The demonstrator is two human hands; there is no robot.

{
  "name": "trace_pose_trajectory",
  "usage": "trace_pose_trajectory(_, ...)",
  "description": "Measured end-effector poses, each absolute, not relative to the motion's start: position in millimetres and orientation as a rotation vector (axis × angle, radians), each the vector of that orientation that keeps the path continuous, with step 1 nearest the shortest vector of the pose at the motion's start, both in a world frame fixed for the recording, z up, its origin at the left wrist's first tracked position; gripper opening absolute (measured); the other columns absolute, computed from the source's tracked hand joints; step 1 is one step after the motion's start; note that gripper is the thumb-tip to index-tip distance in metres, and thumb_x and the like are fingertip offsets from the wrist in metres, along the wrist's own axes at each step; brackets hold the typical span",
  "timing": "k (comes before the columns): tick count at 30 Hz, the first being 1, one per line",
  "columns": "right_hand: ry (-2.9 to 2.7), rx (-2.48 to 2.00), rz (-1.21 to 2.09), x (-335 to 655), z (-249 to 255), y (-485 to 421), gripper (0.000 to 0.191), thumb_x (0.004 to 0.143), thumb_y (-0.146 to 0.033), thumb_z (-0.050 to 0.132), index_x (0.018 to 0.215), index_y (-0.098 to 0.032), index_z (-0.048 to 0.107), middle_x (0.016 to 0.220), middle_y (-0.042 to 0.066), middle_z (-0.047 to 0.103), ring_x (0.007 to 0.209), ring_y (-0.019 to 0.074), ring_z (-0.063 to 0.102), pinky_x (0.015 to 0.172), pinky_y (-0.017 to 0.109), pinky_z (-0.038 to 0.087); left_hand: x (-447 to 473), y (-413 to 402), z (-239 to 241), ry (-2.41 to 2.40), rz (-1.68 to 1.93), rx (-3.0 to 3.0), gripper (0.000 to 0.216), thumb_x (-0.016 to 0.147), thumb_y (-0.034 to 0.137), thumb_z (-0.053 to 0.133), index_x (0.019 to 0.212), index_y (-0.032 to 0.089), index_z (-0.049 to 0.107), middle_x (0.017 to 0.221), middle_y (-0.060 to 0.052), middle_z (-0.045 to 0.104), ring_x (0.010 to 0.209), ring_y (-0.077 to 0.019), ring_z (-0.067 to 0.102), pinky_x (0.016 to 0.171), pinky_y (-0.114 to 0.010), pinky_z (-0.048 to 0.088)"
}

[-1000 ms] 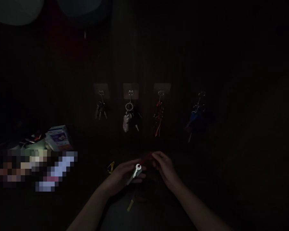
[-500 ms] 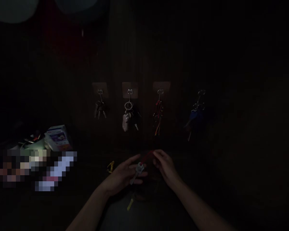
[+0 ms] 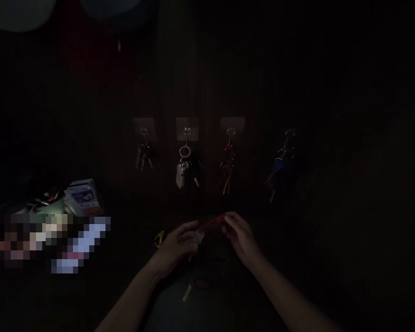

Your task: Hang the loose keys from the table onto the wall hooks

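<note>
My left hand (image 3: 178,244) is closed on a key (image 3: 199,237), with the thumb and fingers over its blade and the pale head showing. A red cord (image 3: 212,222) runs from the key's head up to my right hand (image 3: 240,234), which pinches the cord's other end. Between both hands the cord looks stretched. Just beyond my left wrist lies a yellow looped cord (image 3: 159,239). Nearer to me is a small yellow-green strip (image 3: 187,293), dim and hard to make out.
Ahead, bunches of keys hang on hooks: a small bunch (image 3: 144,157), a ringed bunch (image 3: 184,166), a red-corded bunch (image 3: 228,168) and a blue one (image 3: 281,168). A box (image 3: 85,198) stands at left beside a blurred-out bright area. The scene is very dark.
My left fingers, spread under the key before, have closed around it. My right hand has risen slightly with the red cord, which now lies flatter between the hands.
</note>
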State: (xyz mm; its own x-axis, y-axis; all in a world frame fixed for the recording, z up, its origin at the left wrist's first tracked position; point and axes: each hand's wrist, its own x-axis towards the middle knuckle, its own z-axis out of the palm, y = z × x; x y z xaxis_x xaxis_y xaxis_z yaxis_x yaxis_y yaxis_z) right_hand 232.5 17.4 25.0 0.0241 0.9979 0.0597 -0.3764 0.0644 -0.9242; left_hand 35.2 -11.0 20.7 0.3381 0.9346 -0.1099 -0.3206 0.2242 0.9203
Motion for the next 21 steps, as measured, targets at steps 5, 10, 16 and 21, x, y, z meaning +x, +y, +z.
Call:
trace_pose_trajectory(5,-0.932,-0.875,1.311,233,28,17,0.022,0.065,-0.035,0.072,0.074,-0.019,0.060,0.057,-0.004,0.054,0.051,0.0089,0.046,0.047,0.021,0.032,36,-9,21,0.845,1.065,1.007,0.057,0.059,0.014,0.077,0.113,0.021,0.059,0.099,-0.005,0.065,0.088,-0.0167,0.059,0.077,-0.028,0.043)
trace_pose_trajectory(10,-0.957,-0.850,1.296,234,38,16,0.022,0.066,-0.035,0.072,0.074,-0.019,0.059,0.063,-0.003,0.059,0.051,0.0086,0.048,0.047,0.020,0.032,37,-8,20,0.865,1.082,1.005,0.055,0.057,0.016,0.078,0.109,0.021,0.061,0.097,-0.004,0.065,0.084,-0.0161,0.060,0.076,-0.028,0.043)
trace_pose_trajectory(16,-1.081,-0.900,1.228,237,49,14,0.024,0.068,-0.039,0.070,0.075,-0.019,0.059,0.061,-0.002,0.060,0.053,0.0093,0.049,0.050,0.021,0.036,40,-9,21,0.902,1.108,1.049,0.049,0.058,0.015,0.076,0.105,0.018,0.062,0.085,-0.002,0.064,0.075,-0.0135,0.059,0.072,-0.026,0.043)
trace_pose_trajectory(21,-1.251,-0.974,1.110,239,66,16,0.024,0.070,-0.041,0.067,0.074,-0.019,0.060,0.060,-0.002,0.060,0.052,0.0096,0.051,0.050,0.022,0.037,39,-9,20,0.913,1.090,1.067,0.045,0.061,0.020,0.076,0.104,0.019,0.063,0.086,-0.002,0.063,0.076,-0.0133,0.058,0.072,-0.026,0.043)
